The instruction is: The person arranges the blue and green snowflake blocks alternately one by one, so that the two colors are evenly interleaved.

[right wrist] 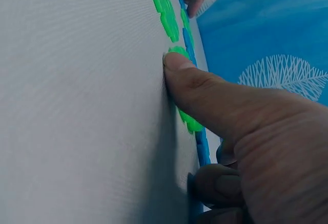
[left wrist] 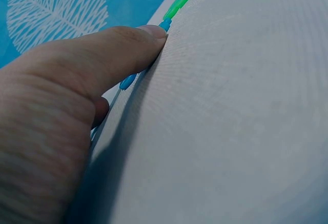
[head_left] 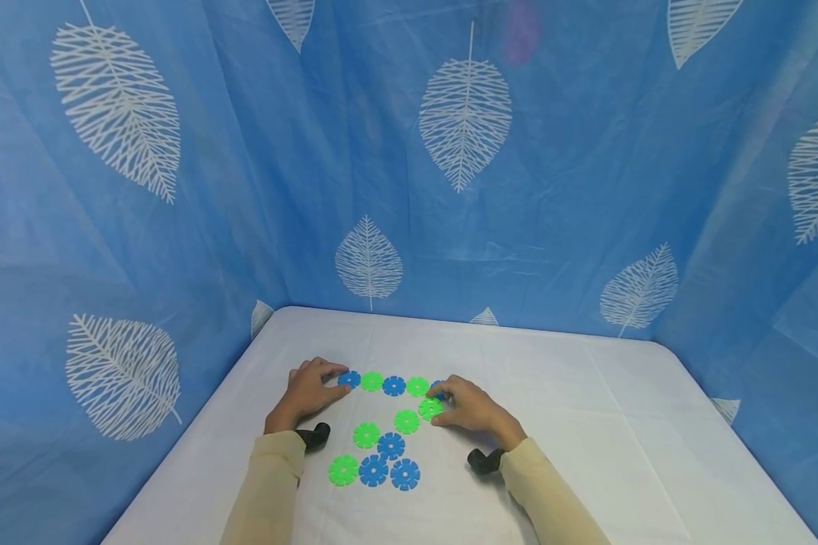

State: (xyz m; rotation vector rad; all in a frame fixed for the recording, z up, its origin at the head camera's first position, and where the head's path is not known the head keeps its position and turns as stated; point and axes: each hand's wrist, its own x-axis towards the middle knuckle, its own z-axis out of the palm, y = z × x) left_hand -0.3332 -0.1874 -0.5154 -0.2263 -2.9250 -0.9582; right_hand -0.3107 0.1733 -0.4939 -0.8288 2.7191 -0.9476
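My left hand (head_left: 308, 389) holds the blue notched disc (head_left: 350, 379) at the left end of a row, thumb and forefinger at its edges. In the left wrist view the thumb (left wrist: 138, 44) touches that disc's edge. My right hand (head_left: 473, 406) pinches a green notched disc (head_left: 432, 409) just below the row's right end. The right thumb (right wrist: 187, 75) covers part of this green disc (right wrist: 190, 121) in the right wrist view. Behind the right fingers, the row's last blue disc (head_left: 439, 387) is partly hidden. Between the hands lie a green (head_left: 372, 381), a blue (head_left: 394, 386) and another green disc (head_left: 418, 387).
Nearer me lie two more green discs (head_left: 406, 421) on a slant, then a blue one (head_left: 391, 445). A front line holds a green disc (head_left: 344, 470) and two blue discs (head_left: 373, 470). Blue leaf-patterned cloth (head_left: 463, 250) stands around the white table (head_left: 586, 424).
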